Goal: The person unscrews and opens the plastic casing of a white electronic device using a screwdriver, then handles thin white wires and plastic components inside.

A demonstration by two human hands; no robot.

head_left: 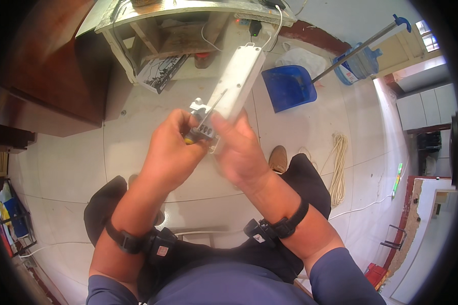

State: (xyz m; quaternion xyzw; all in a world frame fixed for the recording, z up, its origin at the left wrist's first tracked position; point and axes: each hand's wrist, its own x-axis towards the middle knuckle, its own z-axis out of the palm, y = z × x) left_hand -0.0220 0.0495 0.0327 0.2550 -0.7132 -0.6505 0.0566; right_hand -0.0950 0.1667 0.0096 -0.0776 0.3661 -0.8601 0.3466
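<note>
risk, slip: the strip (241, 71) could drop to the floor (300, 122) if the right hand (239, 145) loosens, since its long far end overhangs that grip.
risk, rod: the thin metal rod (218, 99) could skid and scratch the white face, or jab the right thumb, if pushed off line.
risk, power: a white cord (280, 24) runs to near the strip's far end; if joined and live, metal beside the block (208, 132) could shock. the joint cannot be confirmed.
risk, block: uneven finger pressure could twist the block out of the hold.
strip, look: long, narrow, white, slightly glossy casing; small dark recesses on the face; thin loop at the far end.
block, look: small, grey, a row of dark round openings; paler upper part.
strip, position: in mid-air between the hands and the desk (188, 14), tilted, far end toward the desk.
left grip: fingers of the left hand (172, 145) pinching the block and a yellow piece (189, 139); whether the piece joins the rod cannot be told.
right grip: closed on the strip's near end, thumb over the face; blurred.
right of strip: blue dustpan (290, 87) on the floor.
</note>
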